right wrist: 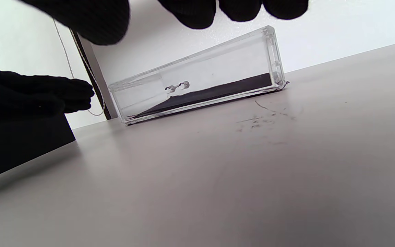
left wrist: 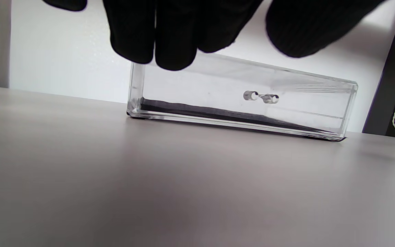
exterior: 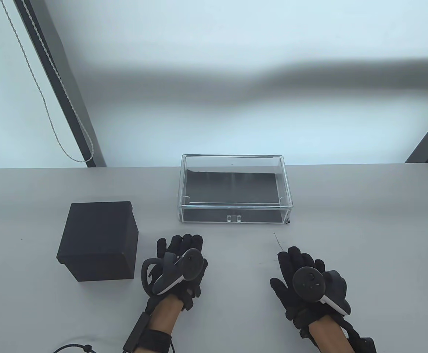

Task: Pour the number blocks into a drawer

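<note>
A clear acrylic drawer box (exterior: pixel 234 193) with a dark liner stands at the table's far middle, its drawer pushed in, a small clear handle (exterior: pixel 234 218) on the front. It also shows in the left wrist view (left wrist: pixel 242 99) and the right wrist view (right wrist: pixel 201 80). A closed black box (exterior: pixel 99 241) stands to its left; no number blocks show. My left hand (exterior: pixel 180 253) lies flat and empty on the table beside the black box. My right hand (exterior: pixel 298 266) lies flat and empty in front of the drawer's right end. Both are a little short of the drawer.
The grey table (exterior: pixel 236 316) ends at its far edge just behind the drawer box. A beaded cord (exterior: pixel 48 110) and dark frame bars hang behind it on the left and right. Faint scratch marks (exterior: pixel 278 242) lie near my right hand.
</note>
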{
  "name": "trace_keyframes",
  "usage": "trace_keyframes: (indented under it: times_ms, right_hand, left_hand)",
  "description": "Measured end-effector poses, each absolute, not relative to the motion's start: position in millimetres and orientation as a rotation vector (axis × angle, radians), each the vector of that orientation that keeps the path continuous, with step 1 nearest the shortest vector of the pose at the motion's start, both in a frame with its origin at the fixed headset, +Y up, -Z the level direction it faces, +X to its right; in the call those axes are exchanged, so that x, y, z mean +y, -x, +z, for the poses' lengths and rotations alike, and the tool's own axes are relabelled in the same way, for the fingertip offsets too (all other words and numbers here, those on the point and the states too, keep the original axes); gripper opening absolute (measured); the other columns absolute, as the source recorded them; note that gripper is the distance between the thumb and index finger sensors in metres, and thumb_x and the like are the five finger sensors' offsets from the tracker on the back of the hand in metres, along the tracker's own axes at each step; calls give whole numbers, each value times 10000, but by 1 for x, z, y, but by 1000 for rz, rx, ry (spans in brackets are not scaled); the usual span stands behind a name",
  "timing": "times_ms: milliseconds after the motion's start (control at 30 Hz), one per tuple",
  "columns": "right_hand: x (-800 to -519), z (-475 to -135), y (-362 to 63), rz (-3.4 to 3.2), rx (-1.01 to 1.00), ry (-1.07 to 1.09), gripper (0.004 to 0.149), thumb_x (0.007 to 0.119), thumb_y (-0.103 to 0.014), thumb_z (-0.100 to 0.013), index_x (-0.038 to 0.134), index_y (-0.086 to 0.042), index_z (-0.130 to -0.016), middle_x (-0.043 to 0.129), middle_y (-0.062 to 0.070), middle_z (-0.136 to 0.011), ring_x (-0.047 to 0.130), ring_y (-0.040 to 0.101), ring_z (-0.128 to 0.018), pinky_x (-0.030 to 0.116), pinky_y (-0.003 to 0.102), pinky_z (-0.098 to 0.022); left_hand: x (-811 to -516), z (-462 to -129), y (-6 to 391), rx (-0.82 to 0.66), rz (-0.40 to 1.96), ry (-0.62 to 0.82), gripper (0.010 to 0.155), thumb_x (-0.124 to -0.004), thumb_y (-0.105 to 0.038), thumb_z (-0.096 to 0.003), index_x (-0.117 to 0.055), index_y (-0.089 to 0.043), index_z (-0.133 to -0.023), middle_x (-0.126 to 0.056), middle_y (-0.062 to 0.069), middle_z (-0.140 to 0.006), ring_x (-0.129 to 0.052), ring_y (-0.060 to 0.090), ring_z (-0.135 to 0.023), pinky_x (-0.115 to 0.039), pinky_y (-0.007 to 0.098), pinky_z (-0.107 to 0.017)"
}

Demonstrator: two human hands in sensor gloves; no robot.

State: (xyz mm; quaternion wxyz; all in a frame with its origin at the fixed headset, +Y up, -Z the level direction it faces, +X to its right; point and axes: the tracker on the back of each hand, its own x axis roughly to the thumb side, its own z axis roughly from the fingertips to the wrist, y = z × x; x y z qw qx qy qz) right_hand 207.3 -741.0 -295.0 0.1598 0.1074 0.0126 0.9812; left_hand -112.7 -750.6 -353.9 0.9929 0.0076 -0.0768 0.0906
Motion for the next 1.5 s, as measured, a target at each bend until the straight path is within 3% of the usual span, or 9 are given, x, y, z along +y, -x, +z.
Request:
trace_keyframes:
  times_ms: [167,667,900,1133,1200,1500]
  right_hand:
    - [-745,-296,-216,2835,56,-246,769,683,-578,-457,447,-136,-1040,383,202,-1118,412,524,-953,294,718,-642]
    - [-749,-299,-234,2854,81,-111,767,682,-576,-456,448,-136,-1040,380,199,-1119,407,522,-956,290,718,-645]
    - [-751,-299,-239,2846,97,-66,763,682,-575,-455,457,-135,-1038,386,198,-1117,412,522,-954,293,717,-644]
    - [-755,-301,-239,2833,131,-57,762,684,-573,-455,464,-133,-1037,389,201,-1116,415,523,-953,294,717,-643]
    - [-755,-301,-238,2833,132,-59,761,684,-573,-454,468,-133,-1036,393,200,-1115,418,523,-951,297,717,-642]
    - [-757,-301,-237,2844,160,-51,757,685,-572,-453,480,-129,-1032,403,204,-1111,429,525,-946,304,715,-640]
  left_hand:
    - [-766,-379,111,-70,367,56,717,-656,-609,-458,-546,-225,-1053,-705,115,-1097,-743,339,-975,-444,672,-761]
    - [-764,-443,75,233,724,181,691,-667,-591,-458,-731,-104,-944,-900,209,-891,-890,403,-733,-671,617,-612]
    - [-774,-461,61,394,895,325,700,-674,-586,-463,-745,-57,-915,-939,243,-803,-969,379,-601,-769,576,-509]
    - [-797,-470,54,539,1224,574,718,-698,-580,-466,-709,-27,-925,-961,212,-759,-982,362,-604,-800,533,-499]
    - [-804,-470,51,575,1290,568,684,-713,-553,-471,-733,-23,-904,-973,206,-739,-990,362,-578,-809,528,-465]
    - [-826,-472,42,525,1601,638,626,-697,-505,-476,-706,-5,-852,-960,119,-730,-991,294,-587,-805,528,-469]
